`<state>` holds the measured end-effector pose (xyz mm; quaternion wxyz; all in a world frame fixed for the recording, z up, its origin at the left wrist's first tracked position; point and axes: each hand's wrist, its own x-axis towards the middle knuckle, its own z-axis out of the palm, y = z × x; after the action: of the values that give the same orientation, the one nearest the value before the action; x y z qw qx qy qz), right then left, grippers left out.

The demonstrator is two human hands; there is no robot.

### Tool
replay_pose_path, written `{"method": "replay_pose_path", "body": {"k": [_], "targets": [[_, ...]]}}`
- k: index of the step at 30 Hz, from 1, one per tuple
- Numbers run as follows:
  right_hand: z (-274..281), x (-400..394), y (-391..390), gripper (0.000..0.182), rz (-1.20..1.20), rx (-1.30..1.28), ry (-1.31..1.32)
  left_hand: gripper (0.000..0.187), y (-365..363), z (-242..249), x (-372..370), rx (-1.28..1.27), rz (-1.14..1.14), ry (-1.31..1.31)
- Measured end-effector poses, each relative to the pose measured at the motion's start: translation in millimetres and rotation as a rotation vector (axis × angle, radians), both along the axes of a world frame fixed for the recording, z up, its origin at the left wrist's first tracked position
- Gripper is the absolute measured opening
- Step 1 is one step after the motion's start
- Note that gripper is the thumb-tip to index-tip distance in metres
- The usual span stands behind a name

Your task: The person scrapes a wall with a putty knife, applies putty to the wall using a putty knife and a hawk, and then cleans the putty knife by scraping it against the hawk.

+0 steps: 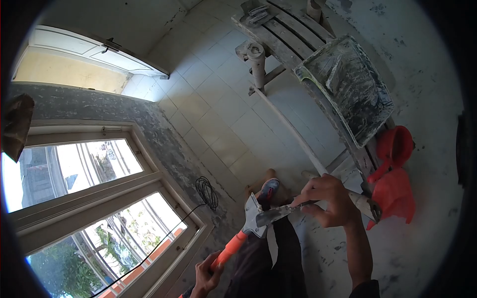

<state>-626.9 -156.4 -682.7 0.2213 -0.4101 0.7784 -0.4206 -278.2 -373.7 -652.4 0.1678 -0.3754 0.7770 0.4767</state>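
Observation:
My left hand (206,275) is closed around the orange handle (231,247) of a wide-bladed scraper, which points up and away from me. My right hand (330,198) grips a putty knife (272,215) between thumb and fingers. The knife's stained flat blade lies across the scraper's pale metal head (252,212) and appears to touch it. Part of the knife's handle is hidden by my fingers. Below the scraper head a pale, pointed strip (272,246) shows against my dark trousers.
To the right, a wooden bench (285,37) carries a plaster-smeared tray (348,89). A red dipper (397,146) and a red plastic stool (395,193) are beside it. A pale bar (293,131) runs behind my right hand. Left are windows (99,184) and a coiled black cable (206,193).

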Motion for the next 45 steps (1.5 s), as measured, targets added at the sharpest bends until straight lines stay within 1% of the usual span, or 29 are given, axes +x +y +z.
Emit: {"method": "replay_pose_path", "body": {"k": [1, 2, 4, 9, 11, 12, 14, 16, 19, 23, 24, 26, 27, 29, 30, 32, 33, 35, 38, 39, 41, 42, 43, 44, 45], "targets": [[-5, 1, -1, 0.02, -0.018, 0.088, 0.083, 0.04, 1, 1, -2, 0.004, -0.011, 0.007], [-4, 1, 0, 0.02, -0.019, 0.088, 0.086, 0.04, 1, 2, -2, 0.005, -0.012, 0.01], [-3, -2, 3, 0.02, -0.09, -0.124, -0.128, 0.04, 0, 0, -3, 0.024, -0.011, -0.003], [8, 9, 8, 0.022, -0.163, -0.129, -0.092, 0.039, -1, 1, -5, 0.028, 0.0, -0.062], [4, 12, 10, 0.021, -0.122, -0.136, -0.209, 0.039, -1, -1, -7, 0.025, 0.009, -0.068], [4, 11, 10, 0.021, -0.123, -0.137, -0.211, 0.04, -2, -1, -6, 0.002, 0.001, -0.048], [6, 7, 10, 0.021, -0.01, -0.034, -0.169, 0.04, -1, -3, -4, -0.017, -0.012, -0.034], [6, 4, 11, 0.02, 0.007, -0.012, -0.127, 0.04, 1, -5, -4, -0.069, -0.013, 0.055], [12, -6, 13, 0.02, 0.047, 0.026, -0.07, 0.042, 1, -1, -4, -0.074, -0.04, -0.022], [25, -17, 14, 0.019, 0.115, 0.052, 0.01, 0.042, 4, 4, -12, -0.096, -0.059, -0.013], [24, -19, 12, 0.019, 0.112, 0.056, 0.011, 0.042, 5, 4, -14, -0.12, -0.074, 0.011], [17, -21, 8, 0.019, 0.063, 0.179, 0.25, 0.043, 8, 5, -17, -0.138, -0.089, 0.035], [11, -22, 6, 0.019, 0.063, 0.186, 0.248, 0.041, 11, 8, -19, -0.141, -0.096, 0.014], [0, -28, 3, 0.018, -0.011, 0.135, 0.318, 0.04, 11, 10, -26, -0.142, -0.111, 0.006], [6, -30, 5, 0.018, -0.008, 0.135, 0.323, 0.04, 11, 11, -29, -0.149, -0.114, 0.023], [23, -29, 14, 0.018, 0.017, 0.057, 0.17, 0.04, 13, 13, -29, -0.156, -0.107, 0.031], [27, -29, 19, 0.018, 0.016, 0.058, 0.166, 0.041, 12, 13, -29, -0.151, -0.108, 0.018], [31, -30, 27, 0.018, 0.123, 0.072, 0.041, 0.041, 12, 13, -32, -0.146, -0.11, 0.008], [19, -30, 29, 0.019, 0.141, 0.127, 0.063, 0.04, 14, 16, -36, -0.138, -0.11, 0.015], [11, -30, 26, 0.019, 0.139, 0.129, 0.06, 0.04, 16, 16, -37, -0.139, -0.138, -0.034], [-3, -30, 17, 0.019, -0.032, 0.213, 0.371, 0.04, 19, 16, -38, -0.136, -0.175, -0.086], [0, -29, 20, 0.019, -0.041, 0.219, 0.369, 0.04, 20, 13, -37, -0.145, -0.181, -0.035], [5, -30, 21, 0.018, -0.102, 0.138, 0.316, 0.04, 21, 10, -36, -0.157, -0.183, 0.015], [7, -32, 23, 0.018, -0.159, 0.054, 0.265, 0.04, 22, 8, -36, -0.158, -0.185, 0.016], [5, -30, 25, 0.018, -0.162, 0.055, 0.265, 0.039, 22, 7, -36, -0.159, -0.159, 0.001]]}}
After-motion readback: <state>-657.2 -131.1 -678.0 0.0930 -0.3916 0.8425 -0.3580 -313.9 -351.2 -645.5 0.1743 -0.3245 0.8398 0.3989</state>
